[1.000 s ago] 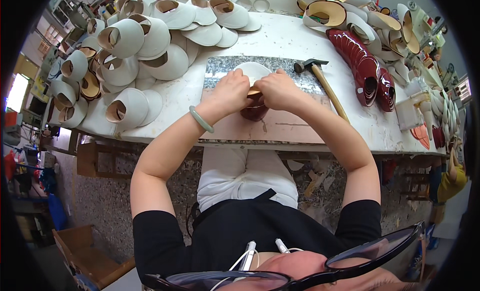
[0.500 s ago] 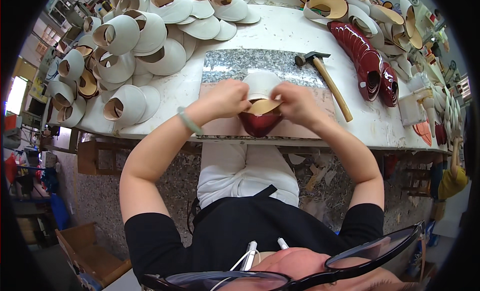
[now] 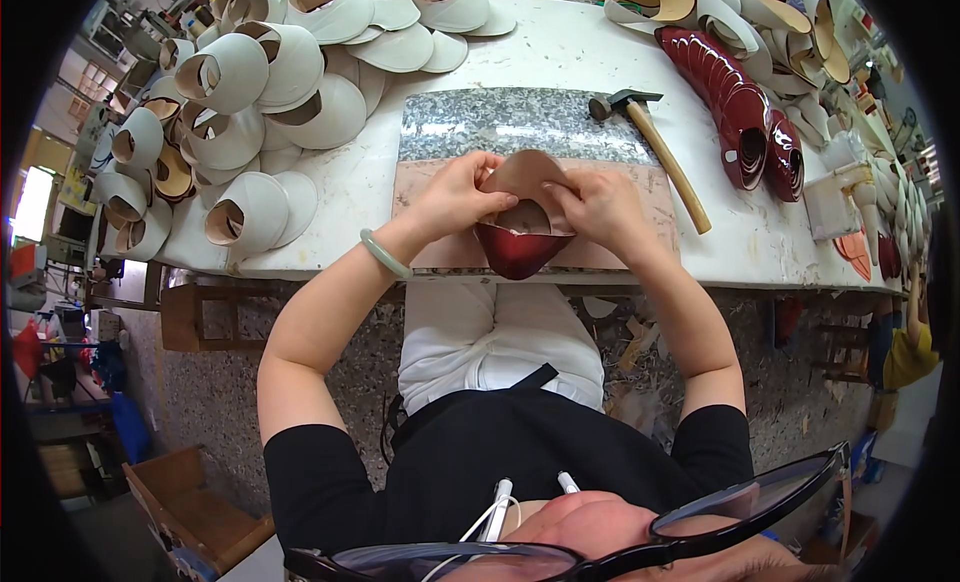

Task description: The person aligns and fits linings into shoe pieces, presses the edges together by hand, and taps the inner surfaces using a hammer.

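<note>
- While both hands meet over the board (image 3: 510, 120), the red shoe upper (image 3: 522, 254) sits between the fingers, its glossy toe nearest the person and its tan lining showing.
- The left hand (image 3: 462, 194) has its fingers closed in a pinch on the upper's left edge.
- The right hand (image 3: 602, 207) pinches the right edge, fingers curled in.
- Beyond the right hand lies the hammer (image 3: 667, 164).

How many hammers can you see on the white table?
1: the hammer lies on the table, right of the right hand, which grips the red-fronted piece. Another could be hidden among the piled white pieces.
</note>
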Motion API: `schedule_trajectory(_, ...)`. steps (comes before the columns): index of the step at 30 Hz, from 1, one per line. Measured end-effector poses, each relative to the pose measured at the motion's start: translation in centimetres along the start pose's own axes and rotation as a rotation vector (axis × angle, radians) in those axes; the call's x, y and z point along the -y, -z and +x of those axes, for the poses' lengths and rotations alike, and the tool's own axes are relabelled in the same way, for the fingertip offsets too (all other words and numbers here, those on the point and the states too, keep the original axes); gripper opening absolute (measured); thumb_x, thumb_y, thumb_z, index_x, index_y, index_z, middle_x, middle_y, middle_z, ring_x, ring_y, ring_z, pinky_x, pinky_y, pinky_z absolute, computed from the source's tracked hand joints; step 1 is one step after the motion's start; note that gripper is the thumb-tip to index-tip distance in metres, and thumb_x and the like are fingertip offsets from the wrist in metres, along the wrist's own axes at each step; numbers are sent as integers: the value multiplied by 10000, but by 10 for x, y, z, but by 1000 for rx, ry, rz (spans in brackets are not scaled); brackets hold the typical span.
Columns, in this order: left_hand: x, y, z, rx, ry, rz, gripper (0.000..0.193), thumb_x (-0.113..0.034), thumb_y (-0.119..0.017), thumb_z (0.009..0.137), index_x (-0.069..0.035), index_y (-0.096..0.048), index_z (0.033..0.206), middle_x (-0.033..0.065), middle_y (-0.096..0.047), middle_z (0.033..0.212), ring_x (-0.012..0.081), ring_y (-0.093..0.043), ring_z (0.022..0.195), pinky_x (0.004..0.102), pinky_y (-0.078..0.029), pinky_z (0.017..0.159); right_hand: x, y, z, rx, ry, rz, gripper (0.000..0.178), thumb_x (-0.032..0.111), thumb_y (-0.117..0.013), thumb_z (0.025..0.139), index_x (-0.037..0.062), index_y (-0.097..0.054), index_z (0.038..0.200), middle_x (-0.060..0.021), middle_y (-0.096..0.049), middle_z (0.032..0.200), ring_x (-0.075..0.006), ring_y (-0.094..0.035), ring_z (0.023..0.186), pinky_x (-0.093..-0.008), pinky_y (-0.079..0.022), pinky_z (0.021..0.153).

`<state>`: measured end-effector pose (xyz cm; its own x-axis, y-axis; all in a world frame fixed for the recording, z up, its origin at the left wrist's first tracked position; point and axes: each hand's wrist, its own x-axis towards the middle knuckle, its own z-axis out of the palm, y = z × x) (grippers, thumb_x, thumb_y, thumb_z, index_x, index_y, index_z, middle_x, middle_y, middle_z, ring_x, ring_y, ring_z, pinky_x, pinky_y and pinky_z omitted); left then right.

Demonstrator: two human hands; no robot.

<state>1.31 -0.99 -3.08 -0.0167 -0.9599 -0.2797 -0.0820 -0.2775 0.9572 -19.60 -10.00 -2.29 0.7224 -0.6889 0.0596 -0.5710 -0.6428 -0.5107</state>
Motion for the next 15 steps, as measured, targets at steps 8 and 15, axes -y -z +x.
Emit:
schedule_trajectory(8, -1, -16, 16, -130, -218, 623, 386, -301, -789, 710, -32, -662, 957, 138, -670, 857, 284, -649, 783, 383, -507, 730, -10, -8, -28, -103, 105, 69, 305, 264, -789, 700, 61, -637, 870, -60, -636, 836, -302, -561, 907, -413, -423, 839)
schedule_trajectory(15, -12, -14, 13, -94, -134, 713, 308, -327, -755, 748, -58, -717, 893, 145, -693, 783, 304, -669, 781, 394, -511, 726, -8, -28, -39, -246, 6, 7, 353, 374, -764, 729, 85, -561, 706, -37, -569, 742, -244, -516, 802, -393, -319, 729)
